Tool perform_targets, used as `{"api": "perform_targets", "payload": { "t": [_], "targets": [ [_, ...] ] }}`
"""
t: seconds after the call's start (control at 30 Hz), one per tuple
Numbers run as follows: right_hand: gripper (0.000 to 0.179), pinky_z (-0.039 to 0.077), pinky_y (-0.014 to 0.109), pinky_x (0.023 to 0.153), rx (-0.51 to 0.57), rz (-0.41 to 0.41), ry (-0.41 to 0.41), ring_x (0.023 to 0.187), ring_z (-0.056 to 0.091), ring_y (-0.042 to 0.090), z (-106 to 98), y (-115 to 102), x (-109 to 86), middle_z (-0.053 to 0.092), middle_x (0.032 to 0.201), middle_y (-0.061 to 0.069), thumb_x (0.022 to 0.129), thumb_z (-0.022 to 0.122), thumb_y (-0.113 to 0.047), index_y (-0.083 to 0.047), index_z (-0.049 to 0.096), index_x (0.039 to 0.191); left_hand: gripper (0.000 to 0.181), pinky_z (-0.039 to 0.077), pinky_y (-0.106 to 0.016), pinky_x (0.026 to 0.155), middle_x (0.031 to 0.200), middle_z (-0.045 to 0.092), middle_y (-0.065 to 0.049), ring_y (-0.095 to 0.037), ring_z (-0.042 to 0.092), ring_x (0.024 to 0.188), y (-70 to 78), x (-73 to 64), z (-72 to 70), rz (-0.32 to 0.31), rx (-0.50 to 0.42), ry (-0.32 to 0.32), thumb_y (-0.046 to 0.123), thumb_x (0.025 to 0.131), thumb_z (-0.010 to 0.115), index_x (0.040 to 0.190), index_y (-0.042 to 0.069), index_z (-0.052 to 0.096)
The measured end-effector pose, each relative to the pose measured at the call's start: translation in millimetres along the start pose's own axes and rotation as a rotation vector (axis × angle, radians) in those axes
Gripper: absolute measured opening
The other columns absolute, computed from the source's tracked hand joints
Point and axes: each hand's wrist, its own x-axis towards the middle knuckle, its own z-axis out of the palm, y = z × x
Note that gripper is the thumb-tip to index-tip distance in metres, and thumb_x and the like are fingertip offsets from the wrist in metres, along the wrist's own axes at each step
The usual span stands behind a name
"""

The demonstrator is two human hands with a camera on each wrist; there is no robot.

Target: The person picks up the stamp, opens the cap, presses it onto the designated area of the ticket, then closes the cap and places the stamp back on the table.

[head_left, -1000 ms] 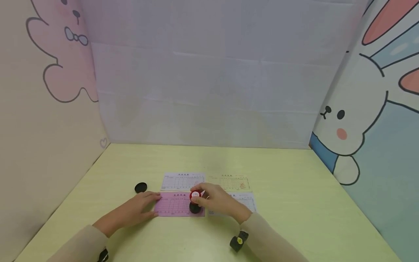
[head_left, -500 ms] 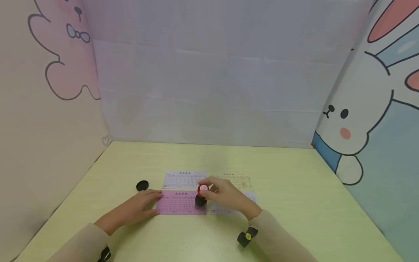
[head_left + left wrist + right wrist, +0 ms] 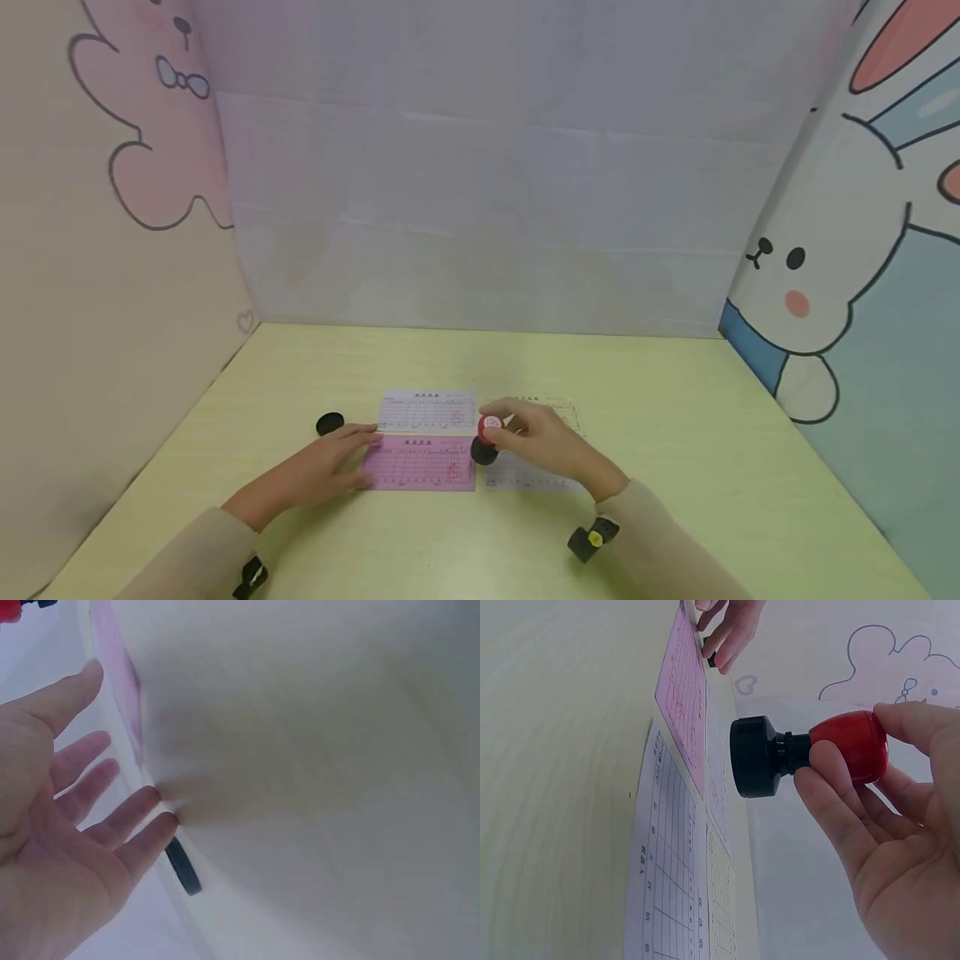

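Observation:
In the head view, my right hand [image 3: 555,446] grips the red handle of a round self-inking stamp [image 3: 847,746] with a black base. The right wrist view shows that base raised off the paper, near the inner corners of the slips. My left hand [image 3: 322,468] rests at the left edge of a pink printed slip [image 3: 420,463], its fingers extended. A red stamp mark appears on the right part of the pink slip. Partly behind my right hand and the stamp lies a white slip [image 3: 525,475] at the lower right.
Behind the pink slip is another white slip [image 3: 422,410] with a red mark, and beside it a yellow slip [image 3: 562,410], partly covered by my right hand. A round black cap [image 3: 330,423] lies just beyond my left hand. Walls with cartoon drawings border the table [image 3: 675,467].
My right hand has lifted the stamp and carried it right, off the pink slip, uncovering the red mark there. My left hand stays at the slip's edge. The head view has shifted slightly.

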Motion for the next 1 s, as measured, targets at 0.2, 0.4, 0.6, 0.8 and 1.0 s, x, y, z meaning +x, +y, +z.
{"api": "perform_targets", "payload": {
  "t": [0.2,0.4,0.6,0.8,1.0],
  "targets": [
    [0.033,0.052,0.032,0.075,0.018,0.009,0.008,0.088,0.067,0.022,-7.3,2.4,-6.2,0.067,0.106,-0.007,0.1,0.063,-0.034,-0.023,0.063,0.131,0.057,0.035,-0.061,0.11,0.15,0.043,-0.023,-0.046,0.04,0.136,14.1,11.1,-2.4,-0.028,-0.007,0.008,0.022,0.094,0.072,0.142,-0.001,0.053],
    [0.03,0.053,0.033,0.077,0.03,0.028,0.004,0.089,0.067,0.026,-12.4,5.9,-12.2,0.067,0.108,-0.005,0.102,0.061,-0.034,-0.023,0.063,0.13,0.055,0.034,-0.061,0.111,0.151,0.043,-0.019,-0.044,0.037,0.139,30.7,28.0,-0.8,-0.013,-0.061,-0.02,0.024,0.095,0.071,0.143,0.002,0.053],
    [0.027,0.054,0.032,0.078,0.02,0.039,0.02,0.087,0.067,0.019,-18.8,6.7,-17.7,0.066,0.111,-0.002,0.1,0.065,-0.029,-0.022,0.065,0.125,0.053,0.033,-0.058,0.113,0.149,0.048,-0.014,-0.039,0.039,0.14,43.9,45.9,8.2,0.058,-0.057,-0.039,0.028,0.097,0.069,0.142,0.004,0.055],
    [0.029,0.054,0.029,0.077,-0.008,0.046,0.048,0.087,0.066,0.016,-25.2,7.1,-24.4,0.064,0.121,0.0,0.097,0.069,-0.028,-0.021,0.065,0.125,0.052,0.034,-0.055,0.114,0.148,0.051,-0.01,-0.034,0.042,0.139,62.6,62.6,14.3,0.098,-0.035,-0.049,0.03,0.096,0.069,0.141,0.007,0.056],
    [0.031,0.056,0.029,0.074,-0.001,0.056,0.06,0.088,0.067,0.018,-32.9,10.3,-31.4,0.067,0.109,-0.001,0.096,0.07,-0.028,-0.02,0.064,0.126,0.053,0.034,-0.051,0.114,0.148,0.052,-0.004,-0.029,0.042,0.139,76.7,77.9,20.2,0.103,0.032,-0.059,0.035,0.095,0.07,0.142,0.013,0.057]
  ]
}}
